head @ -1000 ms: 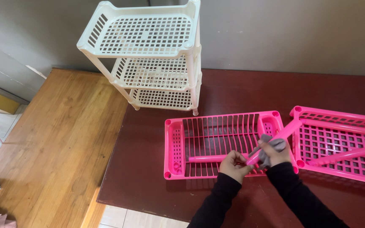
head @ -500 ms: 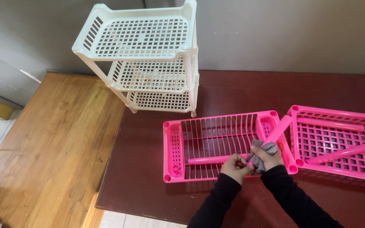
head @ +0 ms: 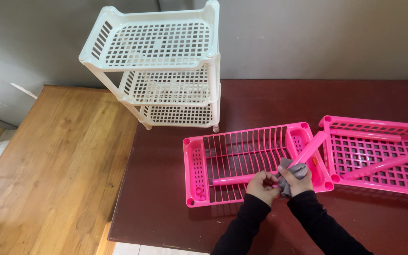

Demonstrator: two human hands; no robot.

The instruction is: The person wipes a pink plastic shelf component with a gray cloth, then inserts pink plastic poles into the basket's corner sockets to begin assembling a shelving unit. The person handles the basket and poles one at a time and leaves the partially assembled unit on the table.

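Dark red worktop beside pale wood flooring carries everything. Near its front edge, the right hand (head: 297,183) is clamped on a soft grey cloth (head: 293,171) wrapped around a pink tube (head: 310,149); the left hand (head: 260,187) pinches the tube's lower end. Light, stiff, smooth plastic, probably slippery, best gripped mid-length. Below lies a slatted pink tray (head: 199,163); a gridded pink tray (head: 378,130) sits right, a white three-tier rack (head: 152,42) at the back-left corner.

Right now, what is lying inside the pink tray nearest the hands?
One loose pink tube lies on the slats of the pink tray. Both hands, left and right, hold another tube in a grey cloth, hiding the slats beneath.
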